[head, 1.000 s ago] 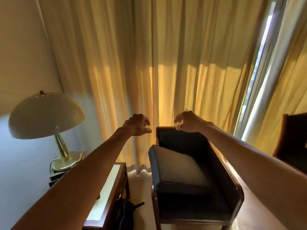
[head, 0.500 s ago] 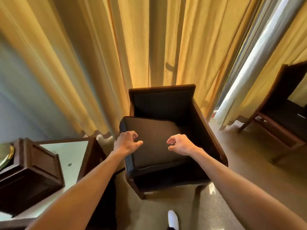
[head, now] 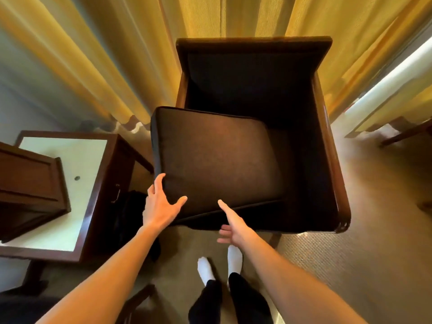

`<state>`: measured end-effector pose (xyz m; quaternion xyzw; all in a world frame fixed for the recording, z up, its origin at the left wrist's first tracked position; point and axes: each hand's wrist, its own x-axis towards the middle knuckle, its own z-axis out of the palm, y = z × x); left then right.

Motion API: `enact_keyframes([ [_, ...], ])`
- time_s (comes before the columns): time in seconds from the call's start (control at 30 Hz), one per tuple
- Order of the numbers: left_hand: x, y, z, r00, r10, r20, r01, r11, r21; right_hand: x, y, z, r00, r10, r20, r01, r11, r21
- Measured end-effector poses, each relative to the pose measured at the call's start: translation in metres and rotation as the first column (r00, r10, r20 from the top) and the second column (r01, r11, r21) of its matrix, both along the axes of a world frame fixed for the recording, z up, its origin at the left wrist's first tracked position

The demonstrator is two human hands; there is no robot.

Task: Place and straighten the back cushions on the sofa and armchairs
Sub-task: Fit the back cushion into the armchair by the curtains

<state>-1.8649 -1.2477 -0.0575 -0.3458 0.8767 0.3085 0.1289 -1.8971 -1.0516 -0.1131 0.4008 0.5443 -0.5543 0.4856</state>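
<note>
Change: both hands had dropped to the cushion (head: 215,160) | left hand (head: 161,204) wide on its corner, right hand (head: 233,226) spread beneath | cushion askew (overhanging armchair (head: 327,141)) | lift evenly, stand against backrest.

The dark armchair (head: 327,136) carries one dark cushion (head: 215,157) lying askew over its left front corner, beside a side table (head: 70,164) bearing a wooden box (head: 28,181).
</note>
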Motion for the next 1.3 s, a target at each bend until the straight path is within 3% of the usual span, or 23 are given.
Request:
enact_keyframes([
  [0.1,-0.001,0.001,-0.01,0.995,0.049,-0.088,-0.05,0.999,-0.012,-0.001,-0.016,-0.015,0.986,-0.163,0.044,0.168,0.979,-0.114],
  [0.17,-0.003,-0.001,-0.015,0.985,0.129,-0.116,-0.122,0.99,0.067,-0.004,-0.026,-0.019,0.962,-0.26,0.088,0.273,0.937,-0.219],
  [0.3,-0.008,-0.01,-0.023,0.948,0.317,0.014,-0.309,0.91,0.276,-0.014,-0.036,-0.015,0.908,-0.384,0.166,0.417,0.862,-0.288],
  [0.43,-0.019,-0.012,-0.018,0.904,0.408,0.13,-0.428,0.843,0.327,-0.019,-0.03,-0.022,0.932,-0.343,0.116,0.361,0.897,-0.255],
  [0.5,-0.03,-0.005,-0.009,0.902,0.416,0.111,-0.428,0.835,0.345,-0.025,-0.026,-0.018,0.943,-0.331,0.025,0.331,0.931,-0.153],
  [0.6,-0.052,0.015,0.014,0.904,0.421,0.071,-0.417,0.835,0.36,-0.037,-0.011,-0.005,0.93,-0.185,-0.317,0.274,0.925,0.264],
  [0.7,-0.076,0.036,0.048,0.937,0.343,0.066,-0.345,0.875,0.34,-0.043,0.023,0.015,0.773,0.153,-0.616,0.185,0.874,0.449],
  [0.77,-0.096,0.049,0.074,0.959,0.276,0.072,-0.283,0.892,0.353,-0.044,0.049,0.022,0.603,0.43,-0.672,0.023,0.832,0.554],
  [0.83,-0.117,0.066,0.099,0.976,0.205,0.073,-0.217,0.901,0.376,-0.042,0.069,0.028,0.459,0.572,-0.68,-0.098,0.793,0.601],
  [0.9,-0.141,0.092,0.122,0.988,0.135,0.074,-0.154,0.905,0.396,-0.043,0.085,0.042,0.384,0.591,-0.709,-0.076,0.786,0.614],
  [1.0,-0.163,0.128,0.138,0.995,0.059,0.081,-0.085,0.924,0.373,-0.056,0.089,0.059,0.28,0.646,-0.71,0.087,0.719,0.689],
  [1.1,-0.176,0.157,0.152,0.998,-0.042,0.043,0.025,0.939,0.343,-0.08,0.087,0.082,0.237,0.523,-0.819,0.275,0.772,0.572],
  [1.2,-0.19,0.163,0.167,0.98,-0.198,0.001,0.19,0.939,0.286,-0.097,0.093,0.091,0.244,0.396,-0.885,0.335,0.822,0.46],
  [1.3,-0.206,0.151,0.177,0.907,-0.418,-0.055,0.42,0.907,0.033,-0.112,0.098,0.094,0.289,0.385,-0.876,0.333,0.818,0.469],
])
